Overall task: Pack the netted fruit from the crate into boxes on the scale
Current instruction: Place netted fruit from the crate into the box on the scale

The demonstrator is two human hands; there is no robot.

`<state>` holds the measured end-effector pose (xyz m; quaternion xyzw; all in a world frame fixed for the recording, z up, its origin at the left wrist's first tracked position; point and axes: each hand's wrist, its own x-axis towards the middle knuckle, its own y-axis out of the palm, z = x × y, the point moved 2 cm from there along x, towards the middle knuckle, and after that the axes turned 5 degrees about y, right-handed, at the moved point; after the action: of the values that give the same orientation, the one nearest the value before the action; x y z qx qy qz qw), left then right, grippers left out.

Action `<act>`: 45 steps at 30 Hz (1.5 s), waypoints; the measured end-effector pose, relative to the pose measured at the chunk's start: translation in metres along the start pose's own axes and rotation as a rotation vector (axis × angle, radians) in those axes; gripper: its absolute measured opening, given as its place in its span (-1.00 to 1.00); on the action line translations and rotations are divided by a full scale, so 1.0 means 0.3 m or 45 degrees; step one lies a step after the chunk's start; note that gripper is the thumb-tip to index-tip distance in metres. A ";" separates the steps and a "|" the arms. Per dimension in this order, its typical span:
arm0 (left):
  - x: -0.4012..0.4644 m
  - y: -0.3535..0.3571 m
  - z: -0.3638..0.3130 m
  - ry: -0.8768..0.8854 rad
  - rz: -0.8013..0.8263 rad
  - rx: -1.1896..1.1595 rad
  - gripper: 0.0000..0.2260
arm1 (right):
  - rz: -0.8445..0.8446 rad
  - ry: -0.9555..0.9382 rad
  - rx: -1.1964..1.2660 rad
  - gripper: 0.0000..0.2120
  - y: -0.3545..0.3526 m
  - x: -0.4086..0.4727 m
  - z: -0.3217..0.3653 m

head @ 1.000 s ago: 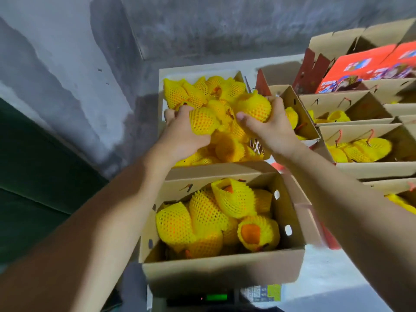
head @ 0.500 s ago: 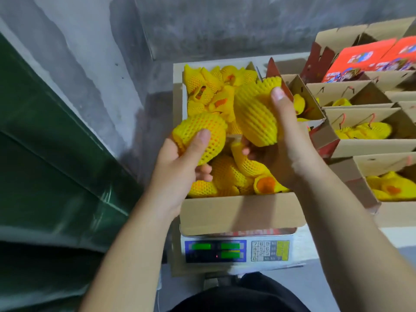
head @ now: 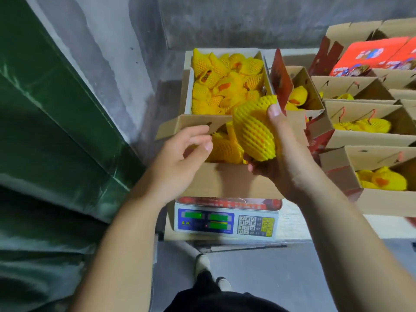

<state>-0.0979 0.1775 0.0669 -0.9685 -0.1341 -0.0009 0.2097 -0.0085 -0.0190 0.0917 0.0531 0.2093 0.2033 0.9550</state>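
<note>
A cardboard box (head: 229, 183) stands on the digital scale (head: 226, 222) and holds several fruits in yellow foam netting. My right hand (head: 282, 152) grips one netted fruit (head: 254, 131) just above the box's right side, thumb along its top. My left hand (head: 182, 158) hovers at the box's left edge beside the raised flap (head: 193, 126), fingers loosely curled, holding nothing. Behind the box the crate (head: 188, 86) is piled with more netted fruit (head: 225, 84).
Several open cardboard boxes (head: 371, 140) with netted fruit and red printed lids (head: 369, 56) stand in rows to the right. A green tarpaulin (head: 51, 122) covers the left. A grey concrete wall runs behind. My shoes and dark trousers show below the scale.
My left hand has let its netted fruit go into the box and now holds nothing. My right hand has lowered its fruit towards the box.
</note>
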 end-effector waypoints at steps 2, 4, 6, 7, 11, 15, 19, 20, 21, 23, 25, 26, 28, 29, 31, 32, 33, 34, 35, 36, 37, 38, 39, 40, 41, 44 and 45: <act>-0.051 0.030 -0.012 0.061 0.016 -0.108 -0.66 | 0.102 -0.001 -0.075 -0.34 0.019 -0.038 -0.026; -0.094 0.050 -0.023 0.099 0.000 -0.191 -0.60 | 0.194 0.012 -0.149 -0.28 0.043 -0.078 -0.050; -0.129 0.052 -0.031 0.129 -0.040 -0.261 -0.58 | 0.265 0.017 -0.183 -0.23 0.062 -0.109 -0.067; -0.145 0.048 -0.038 0.150 -0.057 -0.286 -0.60 | 0.288 0.000 -0.207 -0.24 0.069 -0.120 -0.070; -0.212 0.038 -0.086 0.176 -0.054 -0.387 -0.77 | 0.264 -0.090 -0.399 -0.18 0.085 -0.157 -0.065; -0.263 0.042 -0.094 0.157 -0.034 -0.458 -0.72 | 0.261 -0.144 -0.437 -0.22 0.088 -0.186 -0.061; -0.306 0.036 -0.077 0.135 -0.012 -0.500 -0.56 | 0.360 -0.240 -0.442 -0.41 0.080 -0.193 -0.074; -0.318 0.032 -0.073 0.135 -0.031 -0.503 -0.53 | 0.390 -0.270 -0.449 -0.46 0.082 -0.196 -0.078; -0.329 0.030 -0.068 0.137 -0.058 -0.507 -0.48 | 0.427 -0.300 -0.449 -0.51 0.084 -0.199 -0.082; -0.350 0.022 -0.049 0.148 -0.094 -0.506 -0.44 | 0.513 -0.342 -0.462 -0.59 0.089 -0.204 -0.096; -0.373 0.019 -0.027 0.130 -0.080 -0.469 -0.48 | 0.570 -0.338 -0.512 -0.57 0.097 -0.208 -0.118; -0.383 0.016 -0.018 0.101 -0.088 -0.442 -0.52 | 0.560 -0.326 -0.539 -0.52 0.103 -0.207 -0.128; -0.404 0.007 -0.005 0.050 -0.146 -0.401 -0.57 | 0.514 -0.312 -0.587 -0.46 0.119 -0.204 -0.146; -0.413 0.002 -0.001 0.039 -0.176 -0.393 -0.59 | 0.506 -0.322 -0.597 -0.49 0.127 -0.203 -0.152; -0.432 -0.010 0.001 0.022 -0.227 -0.382 -0.63 | 0.529 -0.364 -0.580 -0.60 0.141 -0.205 -0.161; -0.440 -0.015 0.000 0.012 -0.251 -0.372 -0.66 | 0.545 -0.386 -0.570 -0.64 0.144 -0.208 -0.163; -0.447 -0.020 0.000 -0.002 -0.277 -0.366 -0.69 | 0.557 -0.404 -0.564 -0.65 0.146 -0.208 -0.164; -0.454 -0.025 0.002 -0.017 -0.301 -0.373 -0.70 | 0.565 -0.417 -0.562 -0.64 0.148 -0.208 -0.166; -0.460 -0.028 0.004 -0.029 -0.316 -0.399 -0.70 | 0.569 -0.429 -0.563 -0.62 0.150 -0.206 -0.168; -0.464 -0.028 0.007 -0.040 -0.320 -0.440 -0.68 | 0.571 -0.436 -0.563 -0.62 0.152 -0.202 -0.173; -0.467 -0.027 0.009 -0.050 -0.320 -0.475 -0.64 | 0.570 -0.439 -0.563 -0.62 0.154 -0.197 -0.181; -0.469 -0.025 0.009 -0.060 -0.324 -0.488 -0.57 | 0.568 -0.445 -0.571 -0.61 0.156 -0.192 -0.189; -0.470 -0.024 0.010 -0.069 -0.335 -0.483 -0.50 | 0.563 -0.461 -0.590 -0.61 0.158 -0.189 -0.196; -0.472 -0.023 0.012 -0.069 -0.349 -0.473 -0.44 | 0.558 -0.480 -0.608 -0.60 0.159 -0.185 -0.202; -0.473 -0.023 0.015 -0.059 -0.362 -0.461 -0.40 | 0.557 -0.490 -0.607 -0.60 0.160 -0.182 -0.209; -0.474 -0.022 0.024 -0.008 -0.384 -0.393 -0.43 | 0.568 -0.498 -0.494 -0.61 0.166 -0.187 -0.223; -0.473 -0.020 0.026 0.002 -0.391 -0.392 -0.46 | 0.560 -0.505 -0.451 -0.62 0.167 -0.190 -0.226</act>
<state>-0.2367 0.1490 0.0539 -0.9573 -0.2783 -0.0540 0.0567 -0.1027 0.0045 0.0612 -0.0311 -0.0355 0.4231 0.9048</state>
